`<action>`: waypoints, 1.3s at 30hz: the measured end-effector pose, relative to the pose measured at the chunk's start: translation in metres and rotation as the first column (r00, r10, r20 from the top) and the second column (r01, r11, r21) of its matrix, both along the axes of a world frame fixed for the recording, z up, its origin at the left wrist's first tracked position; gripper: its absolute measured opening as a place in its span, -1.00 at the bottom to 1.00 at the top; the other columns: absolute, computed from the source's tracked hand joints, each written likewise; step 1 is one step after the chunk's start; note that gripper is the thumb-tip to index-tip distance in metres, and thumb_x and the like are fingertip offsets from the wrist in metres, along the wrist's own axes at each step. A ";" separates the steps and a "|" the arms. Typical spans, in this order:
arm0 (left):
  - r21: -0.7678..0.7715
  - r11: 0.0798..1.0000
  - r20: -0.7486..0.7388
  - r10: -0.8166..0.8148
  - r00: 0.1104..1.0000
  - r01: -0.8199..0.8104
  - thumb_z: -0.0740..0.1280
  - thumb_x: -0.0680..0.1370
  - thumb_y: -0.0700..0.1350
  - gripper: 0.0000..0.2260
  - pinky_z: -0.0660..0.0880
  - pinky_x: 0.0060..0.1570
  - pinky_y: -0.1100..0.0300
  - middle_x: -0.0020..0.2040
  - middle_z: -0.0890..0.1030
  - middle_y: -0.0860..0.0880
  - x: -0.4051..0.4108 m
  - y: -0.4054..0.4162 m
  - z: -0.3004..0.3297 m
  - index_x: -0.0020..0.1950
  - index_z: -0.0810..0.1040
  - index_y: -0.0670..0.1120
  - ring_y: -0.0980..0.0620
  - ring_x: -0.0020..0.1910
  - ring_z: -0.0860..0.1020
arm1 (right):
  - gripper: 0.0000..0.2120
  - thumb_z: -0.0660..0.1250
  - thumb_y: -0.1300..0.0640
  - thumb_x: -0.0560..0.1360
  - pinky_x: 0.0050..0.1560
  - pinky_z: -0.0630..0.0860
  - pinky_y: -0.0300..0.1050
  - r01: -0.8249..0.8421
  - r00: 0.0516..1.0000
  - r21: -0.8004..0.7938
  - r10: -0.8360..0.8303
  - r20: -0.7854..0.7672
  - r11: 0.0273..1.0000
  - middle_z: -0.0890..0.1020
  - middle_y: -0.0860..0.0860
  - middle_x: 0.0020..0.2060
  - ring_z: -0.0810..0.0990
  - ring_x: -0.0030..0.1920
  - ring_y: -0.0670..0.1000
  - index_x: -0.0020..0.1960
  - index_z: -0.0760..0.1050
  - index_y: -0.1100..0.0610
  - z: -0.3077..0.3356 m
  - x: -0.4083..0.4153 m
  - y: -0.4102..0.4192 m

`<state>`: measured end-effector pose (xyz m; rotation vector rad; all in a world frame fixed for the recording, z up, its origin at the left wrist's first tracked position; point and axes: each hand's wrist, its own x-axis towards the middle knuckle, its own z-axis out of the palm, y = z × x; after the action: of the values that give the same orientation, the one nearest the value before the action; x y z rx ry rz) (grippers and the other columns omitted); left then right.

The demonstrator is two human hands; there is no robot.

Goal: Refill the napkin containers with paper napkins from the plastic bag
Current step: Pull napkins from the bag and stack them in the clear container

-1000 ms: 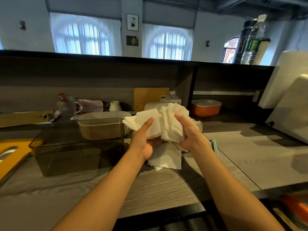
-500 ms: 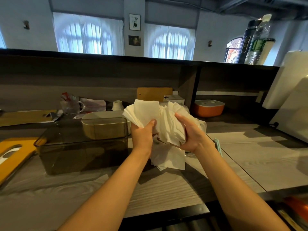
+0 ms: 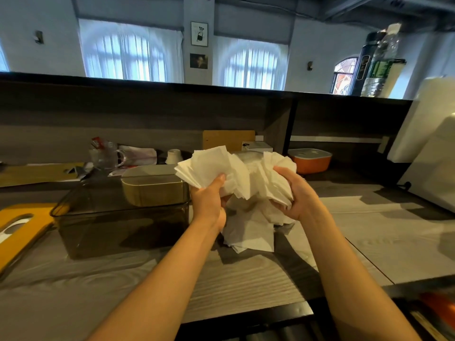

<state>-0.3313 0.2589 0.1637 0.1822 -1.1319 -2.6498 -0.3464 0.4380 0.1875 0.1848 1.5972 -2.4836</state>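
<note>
Both hands have lifted the napkins slightly — left hand and right hand each keep a curled grip on the loose wad above the worktop. Squaring it comes next, I judge — then lowering it into the smoky container just left.

We look across a grey wood-grain counter toward a dark raised back panel with a black top ledge. Beyond it stands a pale blue-grey wall with two arched windows veiled by sheer white curtains, daylight glowing through them. Between the windows hang two small framed pictures. A smaller arched window with coloured glass sits farther right. Dark beams cross the ceiling above.
</note>
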 end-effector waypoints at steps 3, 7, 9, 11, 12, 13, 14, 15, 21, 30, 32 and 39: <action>0.056 0.997 0.022 -0.046 0.999 0.045 0.40 0.54 -0.28 -0.57 0.62 -0.29 0.16 0.18 0.62 -0.10 -0.001 0.000 0.000 0.39 0.44 -0.08 -0.07 0.08 0.63 | -0.67 0.38 -0.03 0.50 -0.11 0.63 -0.02 0.076 0.983 -0.171 -0.102 -0.151 0.982 0.71 0.08 -0.07 0.69 -0.10 0.06 0.21 0.53 0.08 0.004 0.000 0.002; -0.033 0.984 0.082 -0.171 0.982 0.174 0.39 0.55 -0.23 -0.71 0.62 -0.02 0.05 0.10 0.62 -0.13 0.003 -0.001 -0.001 0.26 0.50 -0.08 -0.07 0.02 0.62 | -0.62 0.35 -0.05 0.43 -0.14 0.65 -0.06 -0.121 0.952 -0.292 0.028 -0.304 0.949 0.68 0.04 -0.12 0.68 -0.13 0.01 0.20 0.52 0.08 0.008 0.008 0.003; -0.021 0.971 0.114 -0.235 0.965 0.239 0.40 0.55 -0.22 -0.81 0.59 0.06 0.02 0.02 0.61 -0.12 0.005 -0.003 -0.001 0.14 0.52 -0.07 -0.08 -0.02 0.61 | -0.59 0.39 -0.02 0.38 -0.11 0.65 0.02 -0.151 0.959 -0.142 0.110 -0.262 0.978 0.69 0.06 -0.10 0.69 -0.11 0.05 0.19 0.52 0.08 0.005 0.008 -0.003; -0.012 0.958 0.121 -0.281 0.952 0.285 0.39 0.55 -0.22 -0.85 0.58 0.08 -0.02 -0.02 0.62 -0.12 0.005 -0.005 0.000 0.09 0.53 -0.06 -0.10 -0.04 0.62 | -0.46 0.48 0.01 0.28 -0.01 0.62 0.12 -0.106 0.979 0.047 0.112 -0.171 0.993 0.69 0.11 -0.03 0.68 -0.03 0.12 0.23 0.51 0.09 0.002 0.006 -0.013; -0.020 0.955 0.121 -0.291 0.949 0.296 0.39 0.55 -0.22 -0.83 0.59 0.06 -0.04 -0.03 0.63 -0.11 0.006 -0.006 0.000 0.12 0.53 -0.06 -0.10 -0.04 0.62 | -0.39 0.51 0.02 0.25 0.03 0.61 0.15 -0.108 0.981 0.092 0.121 -0.151 0.990 0.68 0.13 0.01 0.68 0.00 0.14 0.28 0.50 0.10 0.000 0.005 -0.017; -0.031 0.953 0.120 -0.295 0.948 0.301 0.38 0.56 -0.21 -0.81 0.60 0.04 -0.04 -0.03 0.64 -0.11 0.005 -0.007 0.000 0.15 0.53 -0.06 -0.10 -0.04 0.63 | -0.35 0.53 0.02 0.25 0.05 0.61 0.16 -0.124 0.980 0.097 0.138 -0.144 0.987 0.67 0.15 0.05 0.67 0.02 0.16 0.31 0.48 0.11 -0.003 0.003 -0.019; -0.041 0.952 0.119 -0.296 0.948 0.303 0.38 0.56 -0.20 -0.80 0.60 0.01 -0.04 -0.03 0.64 -0.11 0.006 -0.007 0.000 0.17 0.53 -0.06 -0.10 -0.04 0.63 | -0.35 0.52 0.02 0.27 0.04 0.61 0.15 -0.147 0.977 0.080 0.157 -0.142 0.986 0.66 0.16 0.06 0.67 0.02 0.16 0.33 0.48 0.12 -0.005 0.003 -0.020; -0.054 0.951 0.116 -0.298 0.947 0.306 0.37 0.57 -0.19 -0.80 0.60 0.00 -0.04 -0.02 0.64 -0.11 0.006 -0.007 -0.001 0.18 0.52 -0.05 -0.11 -0.02 0.63 | -0.38 0.51 0.02 0.29 0.00 0.63 0.12 -0.163 0.977 0.053 0.169 -0.133 0.985 0.66 0.16 0.05 0.68 0.00 0.15 0.32 0.48 0.12 -0.006 0.003 -0.019; -0.168 0.964 0.094 -0.191 0.977 0.205 0.40 0.56 -0.15 -0.68 0.63 -0.02 -0.03 0.10 0.64 -0.10 0.000 -0.007 -0.004 0.30 0.49 -0.06 -0.11 0.06 0.63 | -0.46 0.46 -0.02 0.30 -0.11 0.63 0.05 -0.209 0.973 0.125 0.219 -0.068 0.970 0.68 0.12 -0.10 0.68 -0.16 0.09 0.24 0.50 0.13 -0.005 0.003 -0.014; -0.007 0.996 0.113 -0.092 0.989 0.094 0.28 0.64 -0.17 -0.73 0.58 -0.04 0.00 0.15 0.62 -0.12 -0.006 -0.005 -0.007 0.35 0.46 -0.08 -0.06 -0.03 0.61 | -0.69 0.34 0.02 0.51 -0.07 0.63 0.07 0.017 0.982 -0.131 -0.042 -0.184 0.991 0.69 0.09 -0.11 0.66 -0.09 0.10 0.22 0.53 0.07 0.003 0.002 -0.005; -0.023 0.987 0.123 -0.155 0.980 0.159 0.24 0.65 -0.04 -0.77 0.56 -0.05 -0.02 0.08 0.64 -0.14 -0.001 -0.003 -0.008 0.28 0.50 -0.05 -0.10 -0.04 0.60 | -0.68 0.35 0.00 0.48 -0.15 0.65 0.03 -0.017 0.961 -0.240 -0.050 -0.272 0.971 0.68 0.08 -0.06 0.68 -0.09 0.09 0.20 0.53 0.05 0.005 0.006 -0.008; -0.113 0.953 0.074 -0.273 0.959 0.280 0.11 0.64 0.21 -0.57 0.61 0.00 -0.05 0.11 0.68 -0.17 0.003 0.006 -0.014 0.29 0.57 -0.03 -0.14 0.05 0.63 | -0.33 0.54 -0.02 0.29 0.12 0.58 0.24 0.017 0.963 0.025 -0.010 -0.269 1.000 0.60 0.16 0.15 0.61 0.15 0.19 0.33 0.42 0.08 -0.010 0.008 -0.045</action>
<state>-0.3280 0.2649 0.1498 0.0820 -1.4293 -2.8175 -0.3388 0.3926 0.1770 -0.1463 1.7341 -2.5888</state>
